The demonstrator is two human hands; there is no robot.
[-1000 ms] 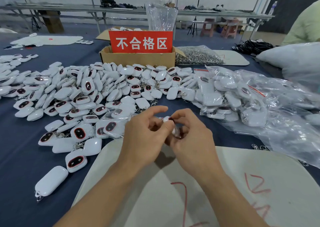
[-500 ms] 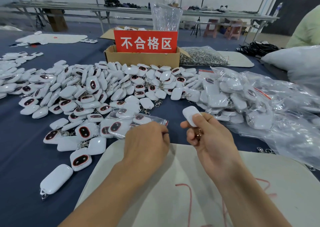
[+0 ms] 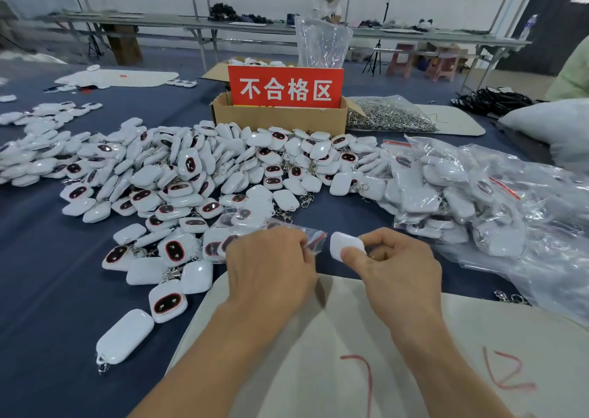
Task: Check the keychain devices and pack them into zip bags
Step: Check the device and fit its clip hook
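My right hand [image 3: 395, 268] pinches a white keychain device [image 3: 345, 246] between thumb and fingers, just above the white board's far edge. My left hand [image 3: 271, 264] grips the red-striped mouth of a clear zip bag [image 3: 314, 242] that lies over the loose devices, a short gap left of the held device. A big heap of white keychain devices [image 3: 178, 175] with dark oval faces spreads across the blue table beyond my hands. Devices packed in zip bags [image 3: 446, 191] are piled to the right.
A cardboard box [image 3: 280, 118] with a red sign stands behind the heap. A bag of metal key rings [image 3: 389, 115] lies to its right. A white board [image 3: 350, 354] with red marks lies under my forearms. A person sits at the far tables.
My hands parted from working one device together. The left went to the zip bag and took its mouth; the right kept the device and has now brought it close to the bag.
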